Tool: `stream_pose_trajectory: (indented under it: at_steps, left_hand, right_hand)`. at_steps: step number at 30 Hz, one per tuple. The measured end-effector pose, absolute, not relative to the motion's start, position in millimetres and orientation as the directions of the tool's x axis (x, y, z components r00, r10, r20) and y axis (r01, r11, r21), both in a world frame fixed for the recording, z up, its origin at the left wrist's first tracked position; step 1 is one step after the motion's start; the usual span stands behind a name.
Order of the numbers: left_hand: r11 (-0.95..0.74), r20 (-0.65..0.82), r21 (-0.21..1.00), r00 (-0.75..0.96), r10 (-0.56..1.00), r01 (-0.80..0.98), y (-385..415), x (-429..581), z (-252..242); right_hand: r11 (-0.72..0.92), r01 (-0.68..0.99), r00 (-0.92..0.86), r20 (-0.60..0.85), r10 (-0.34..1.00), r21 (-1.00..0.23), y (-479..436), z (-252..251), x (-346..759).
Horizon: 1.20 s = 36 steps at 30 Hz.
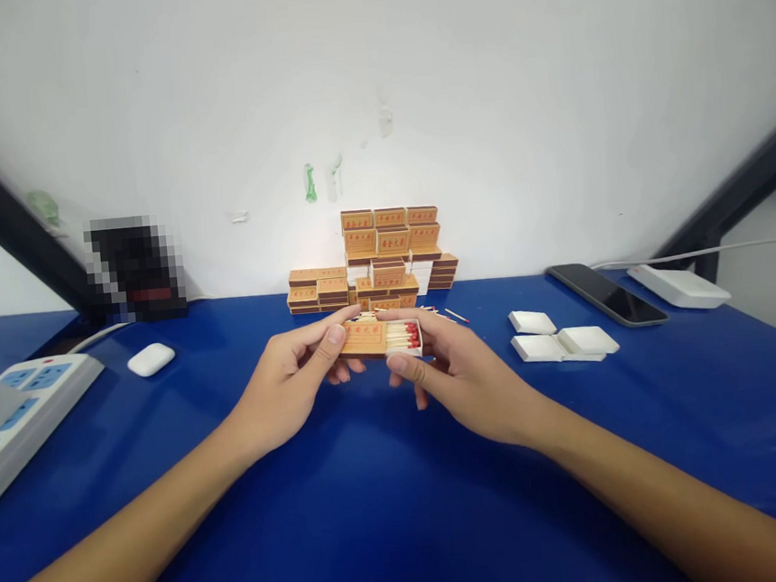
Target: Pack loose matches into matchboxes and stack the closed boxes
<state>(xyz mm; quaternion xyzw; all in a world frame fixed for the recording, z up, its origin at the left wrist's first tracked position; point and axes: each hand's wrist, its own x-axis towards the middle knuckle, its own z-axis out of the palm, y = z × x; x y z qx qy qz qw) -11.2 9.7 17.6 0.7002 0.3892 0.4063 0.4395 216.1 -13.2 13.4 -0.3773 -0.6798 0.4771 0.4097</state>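
Note:
Both hands hold one matchbox (365, 337) above the blue table. My left hand (293, 372) grips its orange printed sleeve, thumb on top. With thumb and fingers, my right hand (469, 370) closes on the white inner tray (407, 353), which sticks out of the sleeve to the right. Red-headed matches (402, 333) lie side by side in the exposed half of the tray. Behind the hands, loose matches (456, 316) lie on the table, partly hidden by the fingers. A stack of matchboxes (392, 241) stands against the wall beyond them.
White empty trays (535, 348) lie on the right of the blue table (407, 507). Farther right are a dark phone (607, 294) and a white box with a cable (679, 286). A white earbud case (151, 359) and a power strip (33, 422) are on the left.

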Motion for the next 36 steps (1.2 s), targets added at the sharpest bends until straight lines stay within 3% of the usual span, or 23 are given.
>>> stream_pose_trajectory:
  at_steps: [9,16,23,33,36]
  left_hand:
    - [-0.27,0.19,0.95,0.402,0.896,0.154,-4,-1,18]
    - [-0.262,0.174,0.949,0.398,0.901,0.177,-13,5,19]
    - [-0.287,0.193,0.941,0.408,0.892,0.182,-16,6,21]
    - [-0.339,0.227,0.909,0.392,0.891,0.242,-18,7,19]
    - [-0.318,0.213,0.915,0.373,0.903,0.248,-18,9,18]
  right_hand:
    - [0.201,0.061,-0.431,0.156,0.889,-0.978,-31,12,206]
    - [0.159,0.155,-0.441,0.075,0.894,-0.975,-41,13,200]
    - [0.142,0.107,-0.454,0.079,0.887,-0.984,-43,15,198]
    - [0.139,0.17,-0.438,0.052,0.897,-0.976,-46,20,195]
    - [0.212,0.22,-0.445,0.096,0.891,-0.952,-45,18,194]
